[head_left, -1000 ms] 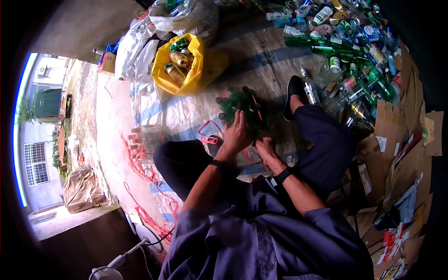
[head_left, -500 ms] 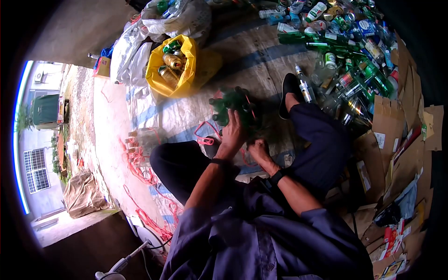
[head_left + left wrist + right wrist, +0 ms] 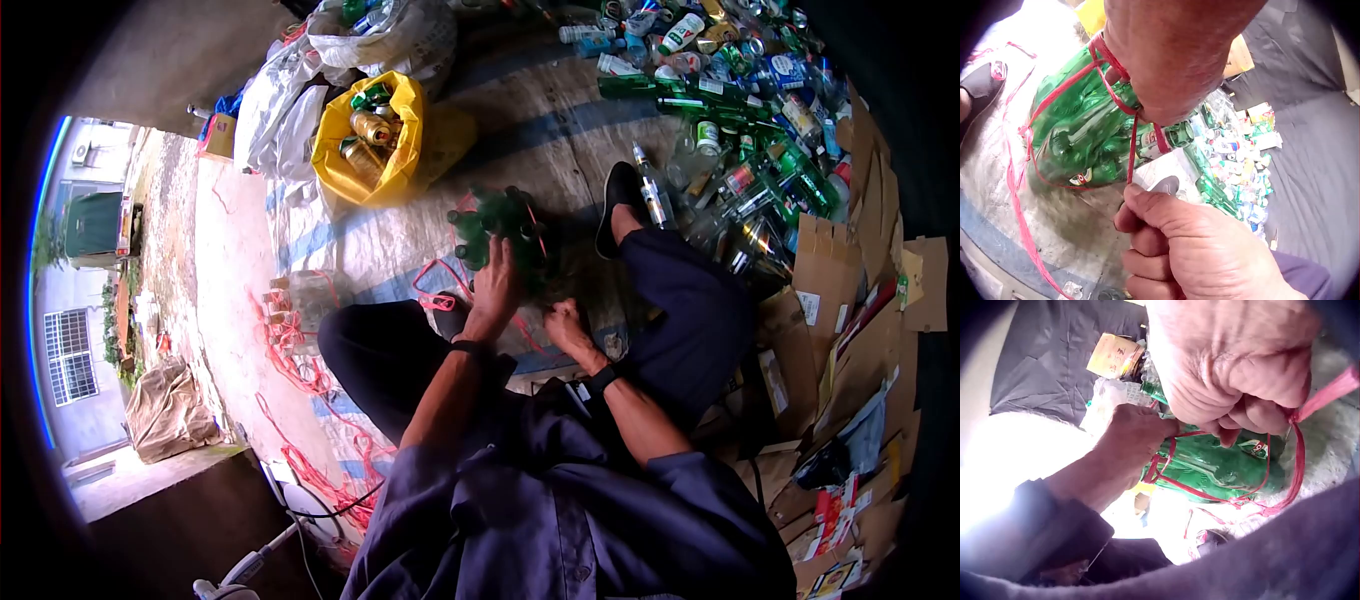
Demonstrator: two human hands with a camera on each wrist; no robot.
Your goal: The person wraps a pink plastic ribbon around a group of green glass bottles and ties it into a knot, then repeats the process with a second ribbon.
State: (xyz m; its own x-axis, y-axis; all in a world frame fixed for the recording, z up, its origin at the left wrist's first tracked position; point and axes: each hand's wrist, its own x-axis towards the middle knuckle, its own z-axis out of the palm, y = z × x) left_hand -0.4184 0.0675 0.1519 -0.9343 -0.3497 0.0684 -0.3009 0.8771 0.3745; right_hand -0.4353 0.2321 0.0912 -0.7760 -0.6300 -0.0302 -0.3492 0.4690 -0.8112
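Observation:
A bundle of green glass bottles (image 3: 490, 220) lies in front of the person, bound with red plastic string (image 3: 1063, 90). My left hand (image 3: 495, 285) lies over the bottle necks and grips them, its fingers close to where the strings cross. My right hand (image 3: 568, 328), closer to the body, pinches a string end between thumb and curled fingers. In the left wrist view that strand runs taut from the right hand (image 3: 1191, 250) up to the necks. The right wrist view shows string (image 3: 1297, 462) trailing from beneath the right fist.
A yellow bag (image 3: 330, 150) of cans stands ahead to the left, beside white sacks (image 3: 275, 115). Mixed bottles and cans (image 3: 740, 110) are heaped to the right, with flattened cardboard (image 3: 830, 280) nearer. Tied clear bottles (image 3: 310, 300) and loose red string (image 3: 300, 460) lie left.
The right hand has drawn slightly away from the bundle, to the right, with the string. My left hand stays on the bottle necks. The head view has shifted a little.

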